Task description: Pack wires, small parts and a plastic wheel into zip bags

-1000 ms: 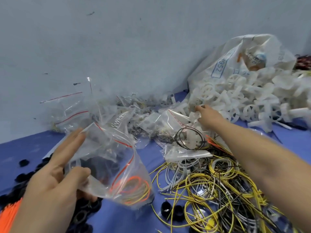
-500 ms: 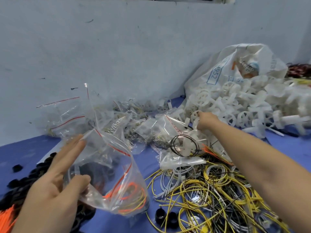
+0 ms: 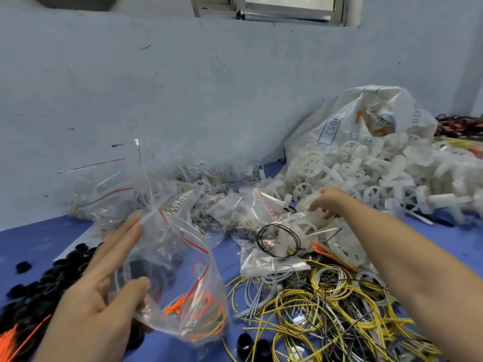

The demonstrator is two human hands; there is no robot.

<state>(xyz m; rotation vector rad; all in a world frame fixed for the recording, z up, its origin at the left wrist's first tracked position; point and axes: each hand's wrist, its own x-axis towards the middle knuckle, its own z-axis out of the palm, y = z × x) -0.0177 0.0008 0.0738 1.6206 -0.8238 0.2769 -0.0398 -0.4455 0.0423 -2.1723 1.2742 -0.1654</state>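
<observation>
My left hand (image 3: 102,291) holds a clear zip bag (image 3: 180,278) with a red seal line, thumb against its near side and fingers stretched along the far side. Orange and yellow wires and dark small parts lie inside the bag. My right hand (image 3: 328,202) reaches across to the near edge of the heap of white plastic wheels (image 3: 371,176), and its curled fingers grip a white wheel (image 3: 312,205). A tangle of yellow, white and grey wires (image 3: 326,304) covers the blue table (image 3: 31,239) under my right forearm.
Filled zip bags (image 3: 235,207) pile up against the wall in the middle. A big white sack (image 3: 360,121) stands behind the wheels. Black round parts (image 3: 44,283) lie at the left, orange wires (image 3: 10,340) at the bottom left corner. A bag with black wire rings (image 3: 278,240) lies centre.
The view has tilted up, showing a window ledge. My right hand has curled its fingers round a white wheel at the heap's edge. My left hand keeps the bag.
</observation>
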